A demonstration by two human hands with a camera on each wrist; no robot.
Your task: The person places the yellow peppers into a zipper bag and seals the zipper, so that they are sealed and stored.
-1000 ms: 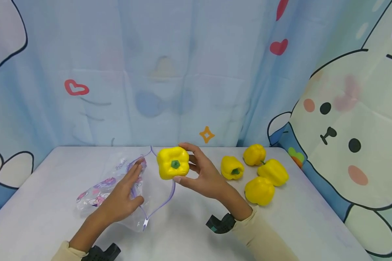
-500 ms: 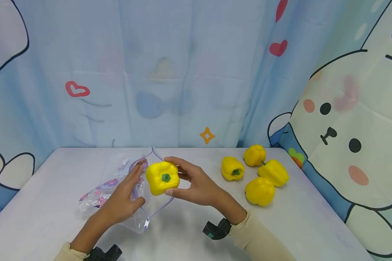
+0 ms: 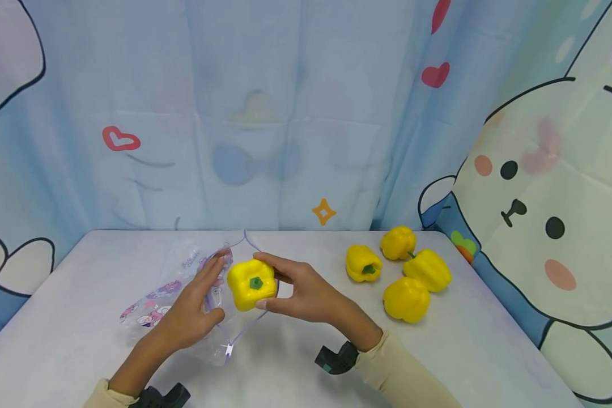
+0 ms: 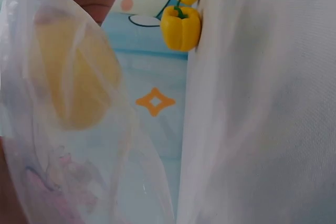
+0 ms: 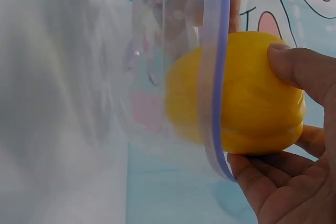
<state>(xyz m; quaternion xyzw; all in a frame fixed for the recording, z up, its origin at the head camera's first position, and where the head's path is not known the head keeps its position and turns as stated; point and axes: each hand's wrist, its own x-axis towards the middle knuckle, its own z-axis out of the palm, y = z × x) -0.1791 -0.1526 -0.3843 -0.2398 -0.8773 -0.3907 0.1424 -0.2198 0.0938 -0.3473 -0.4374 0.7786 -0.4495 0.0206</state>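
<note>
In my right hand (image 3: 306,292) I hold a yellow bell pepper (image 3: 250,283), fingers and thumb round its right side, green stem facing me. The pepper is at the mouth of a clear zip bag (image 3: 153,300) with a purple rim and pink and purple prints. In the right wrist view part of the pepper (image 5: 262,98) shows through the plastic past the purple rim (image 5: 218,77). My left hand (image 3: 188,309) holds the bag by the left side of its mouth, thumb spread from the fingers. The mouth gapes; a white slider (image 3: 229,349) hangs at its near corner.
Several more yellow bell peppers lie together on the right of the white table (image 3: 469,362), one pepper (image 3: 363,263) nearest the bag. Behind the table hangs a blue cartoon curtain (image 3: 326,113). Each wrist wears a black camera (image 3: 336,358).
My right hand has brought the pepper left and down, into the bag's mouth. My left hand has stayed nearly still on the bag.
</note>
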